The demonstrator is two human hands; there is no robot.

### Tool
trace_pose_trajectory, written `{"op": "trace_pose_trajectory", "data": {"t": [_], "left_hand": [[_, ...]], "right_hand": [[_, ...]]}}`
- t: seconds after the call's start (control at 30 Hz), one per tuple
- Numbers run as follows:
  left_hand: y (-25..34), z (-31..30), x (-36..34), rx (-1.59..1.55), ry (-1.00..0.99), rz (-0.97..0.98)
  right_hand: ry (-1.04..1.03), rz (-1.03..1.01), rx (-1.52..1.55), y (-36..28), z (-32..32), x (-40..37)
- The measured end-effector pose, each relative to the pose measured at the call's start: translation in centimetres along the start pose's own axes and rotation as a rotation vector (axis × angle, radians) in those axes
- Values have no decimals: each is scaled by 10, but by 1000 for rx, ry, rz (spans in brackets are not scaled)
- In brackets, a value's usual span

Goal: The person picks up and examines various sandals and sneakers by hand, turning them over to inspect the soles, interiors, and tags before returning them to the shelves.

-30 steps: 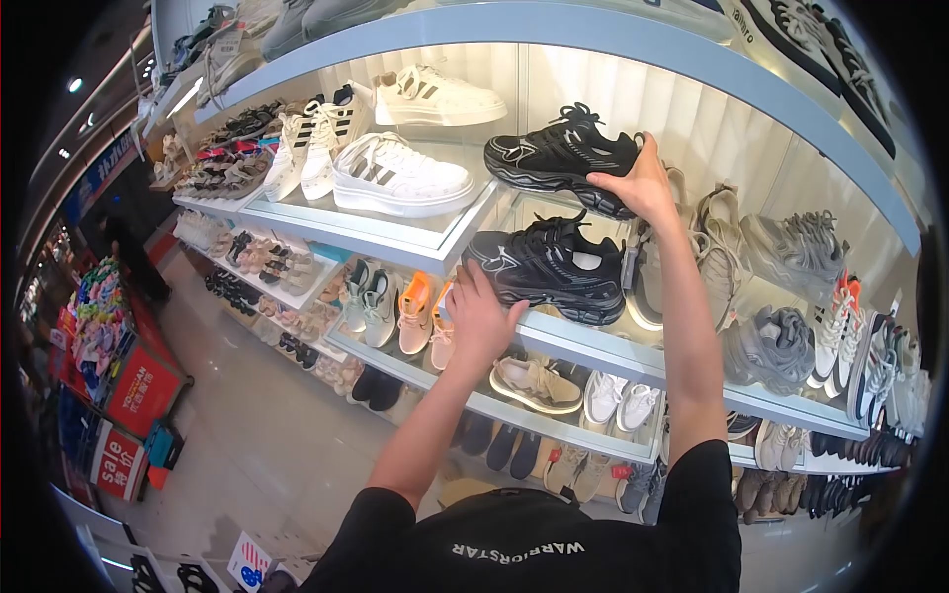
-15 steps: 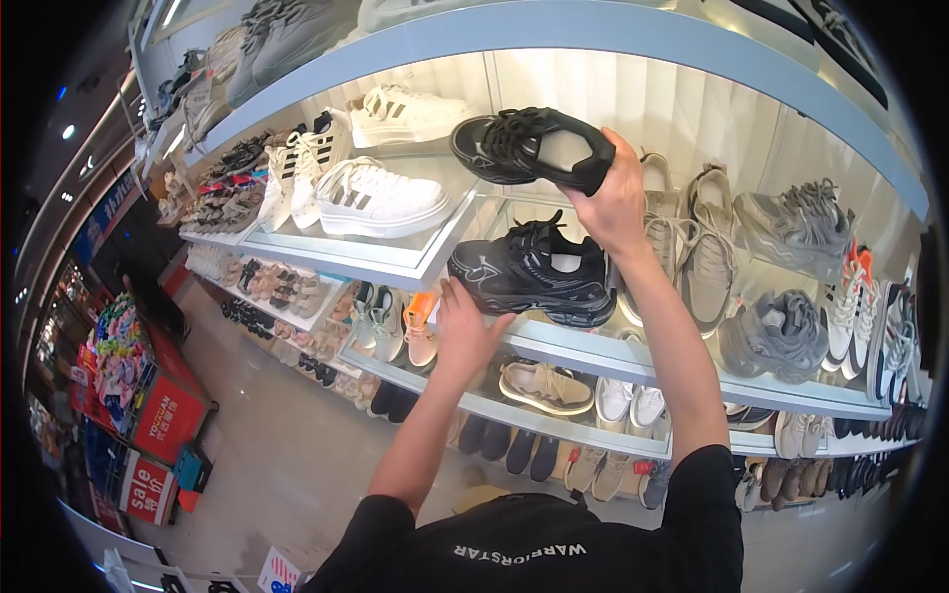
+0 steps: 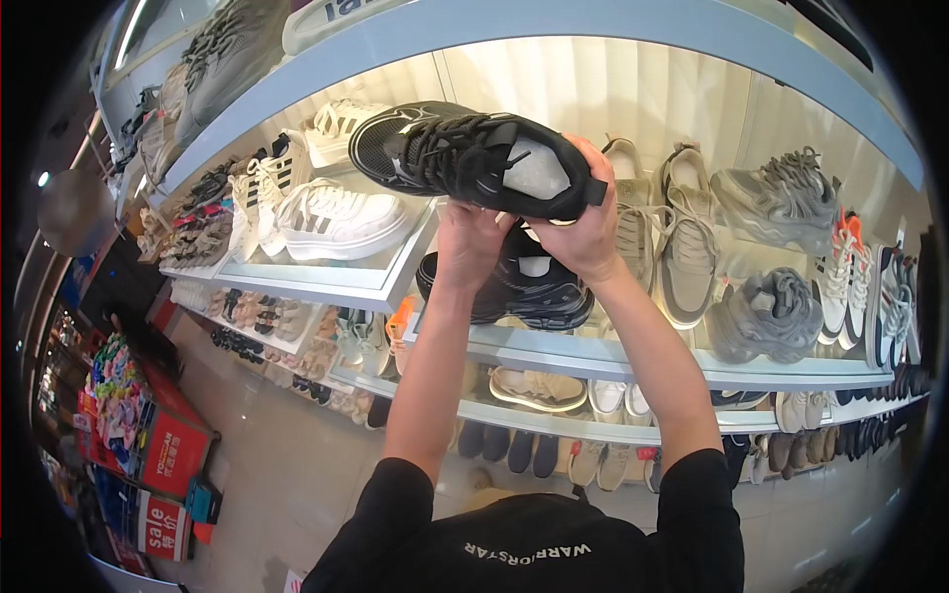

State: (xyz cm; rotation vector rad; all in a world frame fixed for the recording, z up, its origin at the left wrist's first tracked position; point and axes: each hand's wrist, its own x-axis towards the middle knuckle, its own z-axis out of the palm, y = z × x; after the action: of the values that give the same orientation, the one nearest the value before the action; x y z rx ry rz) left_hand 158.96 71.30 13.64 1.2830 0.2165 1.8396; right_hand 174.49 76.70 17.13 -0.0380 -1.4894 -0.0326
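A black lace-up sneaker [image 3: 425, 148] is held up above the shelf, its opening and pale insole facing me and its toe to the left. My right hand [image 3: 588, 222] grips it round the heel. Under its middle, my left hand [image 3: 473, 237] supports it, with the fingers mostly hidden beneath the sole. A second black sneaker [image 3: 539, 296] stands on the glass shelf behind my hands, partly covered by them. To the left, white sneakers with dark stripes [image 3: 346, 222] sit on a raised glass shelf.
Beige lace-up shoes [image 3: 689, 247] and grey chunky sneakers [image 3: 776, 208] stand on the shelf [image 3: 791, 371] to the right. More shoes line the lower shelves. A blue-grey shelf edge [image 3: 554, 22] arches overhead. At the far left stands a red sale bin [image 3: 178, 455].
The held sneaker has come closer and moved left. My left hand has risen from beside the lower black sneaker to the underside of the held one. The view has shifted slightly.
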Motion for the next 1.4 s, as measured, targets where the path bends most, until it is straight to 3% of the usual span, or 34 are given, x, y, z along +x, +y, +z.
{"op": "trace_pose_trajectory", "data": {"t": [0.17, 0.23, 0.27, 0.3, 0.37, 0.4, 0.43, 0.5, 1.4], "left_hand": [[-4, -9, -2, -149, 38, -32], [0, -3, -4, -164, -59, 79], [2, -5, -1, -222, 0, 20], [0, -12, -2, -267, -66, 46], [-2, -26, -3, -367, -14, 34], [4, -35, 6, -911, 309, -82], [0, -37, 1, -569, 110, -8], [-3, -36, -8, -411, 62, 50], [-3, -30, -17, -239, 100, 110]], "right_hand": [[-48, -130, -6, -4, -2, -2], [-98, -228, -25, -6, -4, 1], [-103, -225, -22, -8, -4, 2], [-142, -233, 7, -12, -4, 4], [-187, -241, 45, -19, -4, 7], [-211, -235, 37, -23, -4, 8], [-235, -228, 29, -24, -4, 7], [-210, -314, -2, -9, 4, -2], [-215, -315, 7, -26, 9, -6]]}}
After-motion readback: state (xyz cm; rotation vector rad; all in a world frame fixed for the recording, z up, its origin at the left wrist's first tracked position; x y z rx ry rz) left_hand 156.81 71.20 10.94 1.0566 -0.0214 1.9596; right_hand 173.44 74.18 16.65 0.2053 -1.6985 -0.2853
